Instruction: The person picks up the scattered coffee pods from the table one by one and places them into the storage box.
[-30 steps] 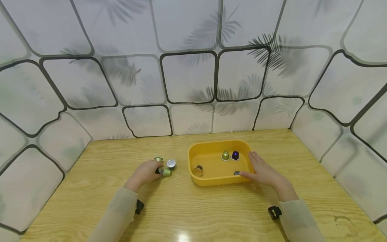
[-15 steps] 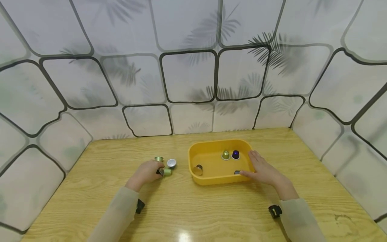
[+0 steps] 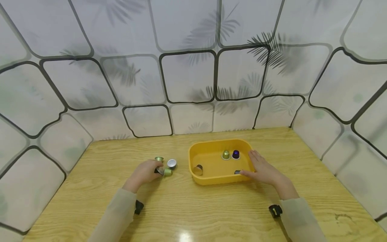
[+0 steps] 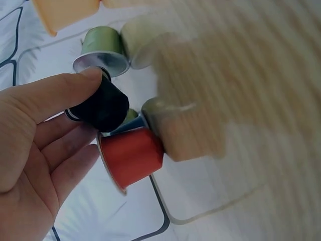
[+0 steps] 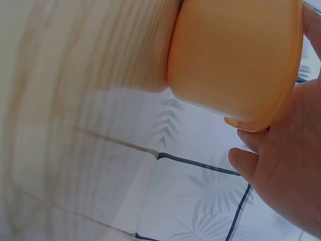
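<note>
My left hand (image 3: 147, 172) pinches a black coffee capsule (image 4: 106, 106) between thumb and fingers, low over the table. Close to its fingertips lies a red capsule (image 4: 133, 155), hidden from the head view by the hand. Green capsules (image 3: 167, 172) (image 3: 159, 158) and a capsule with its white lid up (image 3: 171, 163) sit around that hand. My right hand (image 3: 266, 170) rests on the right end of a yellow tray (image 3: 208, 182), fingers extended along the rim and thumb over the front corner.
Inside the tray are a green-gold capsule (image 3: 225, 155), a purple one (image 3: 235, 154), a tan-brown one (image 3: 198, 170) lying on its side, and a dark one (image 3: 237, 172) partly covered by the right thumb. A patterned backdrop (image 3: 193, 121) borders the wooden table (image 3: 187, 208).
The left hand has shifted very slightly and the black capsule looks a little turned between its fingertips. The right hand and the tray stay in place.
</note>
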Motion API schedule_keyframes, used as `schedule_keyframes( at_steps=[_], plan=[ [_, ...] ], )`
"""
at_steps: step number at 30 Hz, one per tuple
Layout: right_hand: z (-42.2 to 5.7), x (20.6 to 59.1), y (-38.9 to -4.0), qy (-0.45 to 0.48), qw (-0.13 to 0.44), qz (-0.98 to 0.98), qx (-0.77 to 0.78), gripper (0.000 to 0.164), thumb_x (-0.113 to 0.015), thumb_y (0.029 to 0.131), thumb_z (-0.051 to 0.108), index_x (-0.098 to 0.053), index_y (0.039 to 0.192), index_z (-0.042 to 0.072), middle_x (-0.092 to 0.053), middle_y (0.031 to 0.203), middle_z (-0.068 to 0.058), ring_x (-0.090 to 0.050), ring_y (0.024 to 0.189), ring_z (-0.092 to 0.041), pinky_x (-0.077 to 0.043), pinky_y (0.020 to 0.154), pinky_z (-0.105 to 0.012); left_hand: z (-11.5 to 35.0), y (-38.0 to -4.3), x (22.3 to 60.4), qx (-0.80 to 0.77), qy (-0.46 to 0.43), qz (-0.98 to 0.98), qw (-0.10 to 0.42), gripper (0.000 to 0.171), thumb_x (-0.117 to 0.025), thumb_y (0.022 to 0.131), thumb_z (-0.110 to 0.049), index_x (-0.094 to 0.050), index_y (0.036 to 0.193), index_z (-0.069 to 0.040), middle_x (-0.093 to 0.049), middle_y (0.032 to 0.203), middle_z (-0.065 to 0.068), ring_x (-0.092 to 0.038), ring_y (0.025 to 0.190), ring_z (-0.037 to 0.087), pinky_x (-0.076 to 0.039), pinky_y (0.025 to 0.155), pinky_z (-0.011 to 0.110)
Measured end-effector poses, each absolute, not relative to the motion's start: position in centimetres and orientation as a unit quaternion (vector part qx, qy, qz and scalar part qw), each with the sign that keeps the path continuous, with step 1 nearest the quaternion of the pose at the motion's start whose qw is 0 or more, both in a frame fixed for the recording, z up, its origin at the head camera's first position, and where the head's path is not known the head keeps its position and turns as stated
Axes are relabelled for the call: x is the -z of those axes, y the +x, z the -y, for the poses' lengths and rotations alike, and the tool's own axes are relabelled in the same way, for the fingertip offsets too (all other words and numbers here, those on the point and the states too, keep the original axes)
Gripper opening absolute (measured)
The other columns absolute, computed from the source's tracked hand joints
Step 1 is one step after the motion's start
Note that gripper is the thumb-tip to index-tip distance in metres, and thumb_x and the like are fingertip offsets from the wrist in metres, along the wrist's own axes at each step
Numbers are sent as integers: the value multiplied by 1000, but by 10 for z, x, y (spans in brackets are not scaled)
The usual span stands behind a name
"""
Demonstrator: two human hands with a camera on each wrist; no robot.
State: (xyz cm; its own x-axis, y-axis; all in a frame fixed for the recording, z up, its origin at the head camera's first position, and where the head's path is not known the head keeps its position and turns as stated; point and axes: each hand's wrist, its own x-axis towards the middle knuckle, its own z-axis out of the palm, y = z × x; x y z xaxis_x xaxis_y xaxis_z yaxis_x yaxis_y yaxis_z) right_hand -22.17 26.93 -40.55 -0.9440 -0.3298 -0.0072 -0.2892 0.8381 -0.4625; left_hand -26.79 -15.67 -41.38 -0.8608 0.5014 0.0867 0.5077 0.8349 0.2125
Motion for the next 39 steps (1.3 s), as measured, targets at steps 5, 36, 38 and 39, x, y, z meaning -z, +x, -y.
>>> schedule_keyframes(
  at_steps=[5, 36, 38, 39],
  plan=[
    [-269, 405, -222, -164, 43, -958, 230, 96, -50, 81, 57, -11, 135, -14, -6, 141, -29, -4, 128, -42, -10, 100, -55, 159, -267, 409, 145, -257, 955, 27, 28, -72, 73, -11, -63, 98, -4, -62, 93, 7, -58, 84, 23, -47, 72, 38],
    [-271, 409, -224, -166, 37, -959, 228, 96, -50, 81, 56, -13, 135, -14, -7, 140, -30, -5, 128, -43, -11, 100, -55, 138, -267, 403, 297, -258, 916, 79, 33, -68, 77, -8, -60, 107, 3, -61, 98, 11, -57, 86, 22, -48, 74, 35],
    [-271, 409, -224, -166, 36, -959, 226, 96, -50, 81, 56, -12, 135, -14, -7, 140, -30, -5, 128, -43, -11, 100, -55, 134, -267, 402, 301, -259, 914, 81, 33, -68, 77, -9, -60, 107, 2, -61, 99, 10, -57, 86, 21, -49, 73, 35],
    [-271, 409, -224, -166, 36, -959, 227, 96, -50, 81, 56, -12, 135, -14, -7, 140, -30, -5, 128, -43, -10, 100, -55, 132, -267, 401, 303, -262, 912, 85, 33, -68, 77, -9, -60, 107, 2, -61, 100, 11, -57, 86, 21, -49, 73, 35]
  ],
)
